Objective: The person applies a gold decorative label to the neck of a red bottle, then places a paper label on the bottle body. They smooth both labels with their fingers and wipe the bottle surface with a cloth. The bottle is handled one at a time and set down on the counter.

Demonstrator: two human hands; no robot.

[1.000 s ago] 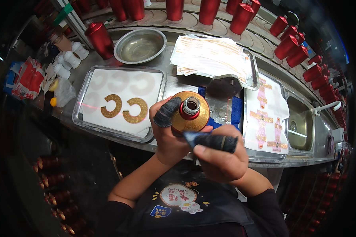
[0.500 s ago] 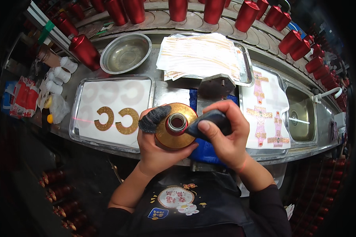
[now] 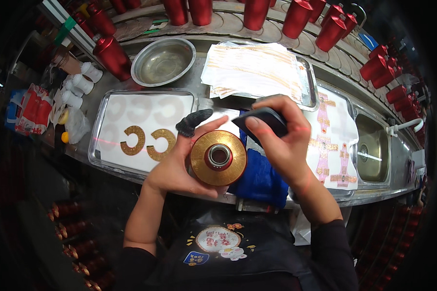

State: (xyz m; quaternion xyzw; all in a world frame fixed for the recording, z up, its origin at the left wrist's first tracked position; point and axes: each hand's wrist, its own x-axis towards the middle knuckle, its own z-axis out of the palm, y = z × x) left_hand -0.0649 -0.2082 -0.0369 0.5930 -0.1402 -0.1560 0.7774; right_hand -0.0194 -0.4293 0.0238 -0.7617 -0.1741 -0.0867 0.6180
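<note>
A bottle [image 3: 218, 175] with a gold shoulder and an uncapped metal screw neck faces up in front of me. Around its left side curls my left hand [image 3: 174, 167], the thumb along the near edge. A black finger cover [image 3: 194, 121] sits on one raised finger of that hand. My right hand [image 3: 287, 148] grips a dark, flat, wedge-shaped scraper [image 3: 264, 121] between thumb and fingers, apart from the bottle and to its upper right. Beneath it lies a blue cloth [image 3: 264, 179]. Two gold C-shaped labels [image 3: 132, 140] rest on white paper at the left.
A metal tray [image 3: 94, 145] holds the C labels. Beyond are a steel bowl [image 3: 163, 63] and a stack of printed sheets [image 3: 252, 68]. Pink and gold cross-shaped labels [image 3: 323, 145] lie at the right, beside a sink [image 3: 374, 145]. Red bottles [image 3: 296, 19] line a conveyor behind.
My right hand has drawn the scraper up and away from the bottle's shoulder. The covered left finger has lifted off the gold surface, and the left hand's grip has loosened.
</note>
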